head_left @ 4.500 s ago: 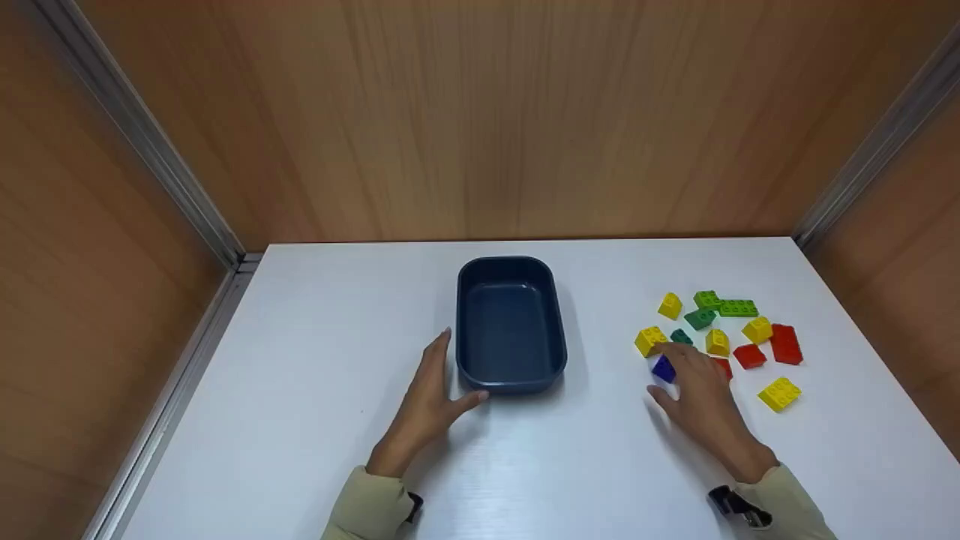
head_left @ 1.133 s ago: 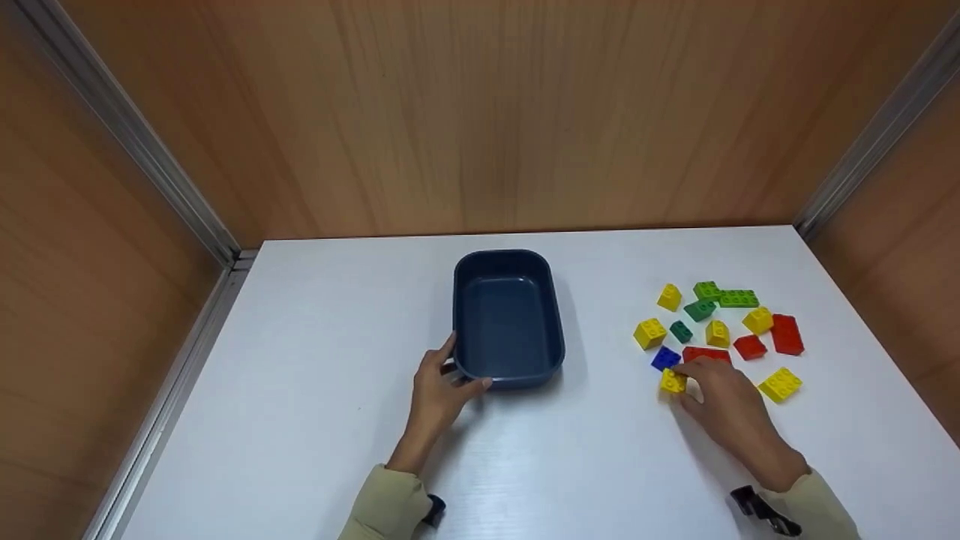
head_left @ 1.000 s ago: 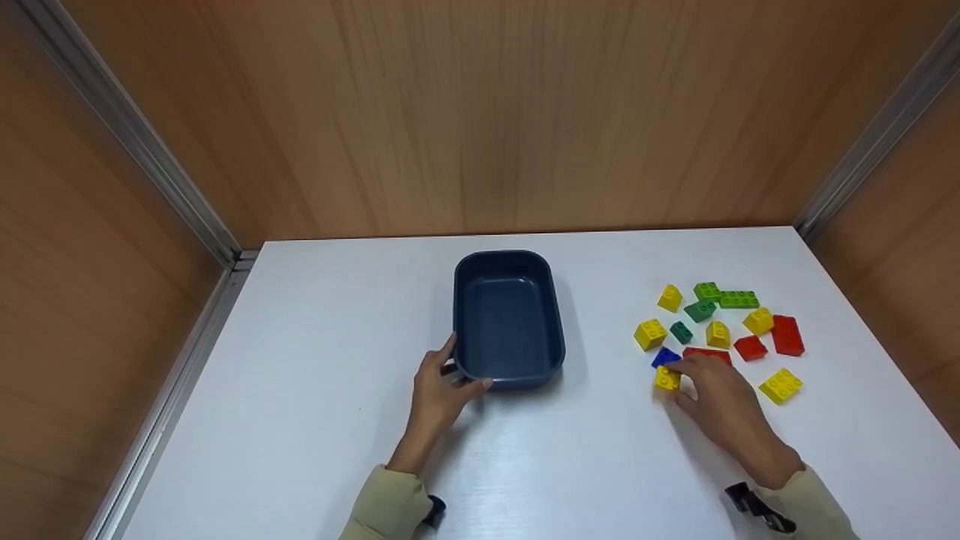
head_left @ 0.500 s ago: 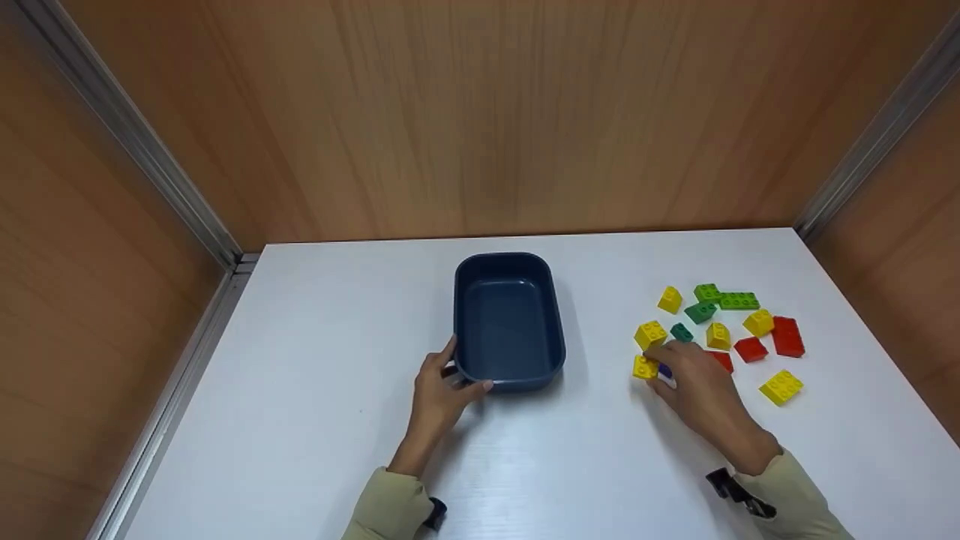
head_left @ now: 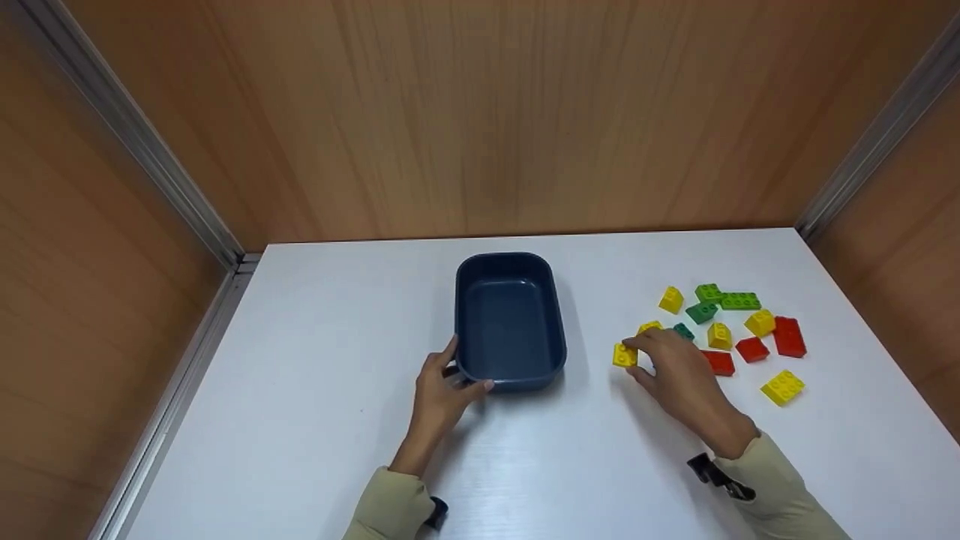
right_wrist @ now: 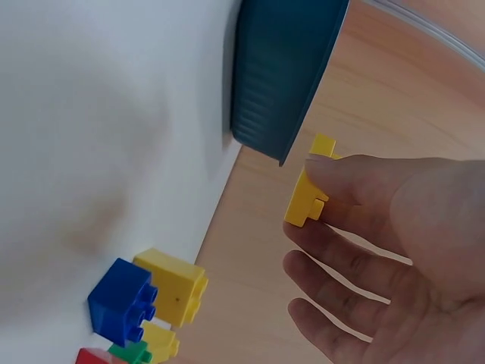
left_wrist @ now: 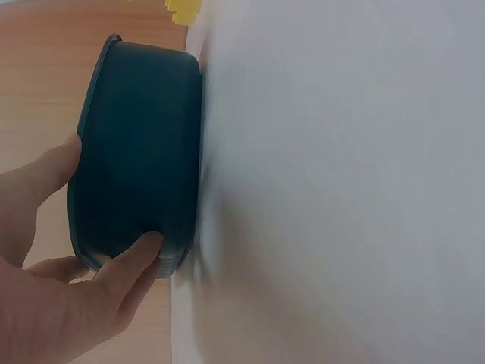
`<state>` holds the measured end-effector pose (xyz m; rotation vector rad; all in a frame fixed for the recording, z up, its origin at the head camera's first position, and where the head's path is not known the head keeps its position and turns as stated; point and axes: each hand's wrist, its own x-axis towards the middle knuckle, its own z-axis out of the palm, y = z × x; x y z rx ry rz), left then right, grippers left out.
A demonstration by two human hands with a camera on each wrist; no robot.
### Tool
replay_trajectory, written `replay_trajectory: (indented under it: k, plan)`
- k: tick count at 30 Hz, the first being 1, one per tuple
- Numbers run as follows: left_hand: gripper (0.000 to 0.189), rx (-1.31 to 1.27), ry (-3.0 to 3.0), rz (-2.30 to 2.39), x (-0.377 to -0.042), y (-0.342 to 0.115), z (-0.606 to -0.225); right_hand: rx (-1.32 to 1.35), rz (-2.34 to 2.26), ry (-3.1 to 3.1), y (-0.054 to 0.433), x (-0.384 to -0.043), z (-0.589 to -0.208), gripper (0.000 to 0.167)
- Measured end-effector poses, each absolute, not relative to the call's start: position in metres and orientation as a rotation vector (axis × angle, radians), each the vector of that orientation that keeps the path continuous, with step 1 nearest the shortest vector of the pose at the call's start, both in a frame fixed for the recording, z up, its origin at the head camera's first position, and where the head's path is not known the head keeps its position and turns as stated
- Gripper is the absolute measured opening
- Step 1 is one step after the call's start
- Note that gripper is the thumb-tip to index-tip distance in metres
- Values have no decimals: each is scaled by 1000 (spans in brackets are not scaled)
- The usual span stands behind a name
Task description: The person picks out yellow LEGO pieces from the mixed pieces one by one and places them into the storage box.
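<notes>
A dark blue rectangular plastic bin (head_left: 512,384) stands on the white table. My left hand (head_left: 437,401) grips its near left corner, thumb at the front rim and fingers along the left side. The same bin (left_wrist: 140,152) shows from the side in the left wrist view. To the right of it, my right hand (head_left: 686,379) pinches a yellow toy brick (head_left: 625,355) between thumb and fingertips. That brick (right_wrist: 307,193) is held above the table, its studs visible in the right wrist view. Behind this hand, a blue brick (right_wrist: 121,302) is hidden from the head view.
Several loose toy bricks lie on the table's right side, among them a red brick (head_left: 789,337), a light green brick (head_left: 741,301), a dark green brick (head_left: 701,313) and a yellow brick (head_left: 782,388). Wooden panels (head_left: 487,120) enclose the table (head_left: 300,360) at the back and sides.
My right hand has picked up the yellow brick and carried it left, over the blue brick and towards the bin. The left hand has closed onto the bin's corner since the earliest frame.
</notes>
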<state>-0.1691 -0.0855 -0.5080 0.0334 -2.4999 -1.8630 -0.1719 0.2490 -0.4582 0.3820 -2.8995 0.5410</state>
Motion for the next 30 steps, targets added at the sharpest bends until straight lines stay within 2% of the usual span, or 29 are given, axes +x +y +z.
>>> replay_trajectory:
  k: [30]
  plan:
    - [96,10,-2472,-1892,-169,-84,-510,556,595,-2891,190,-201,-452,39]
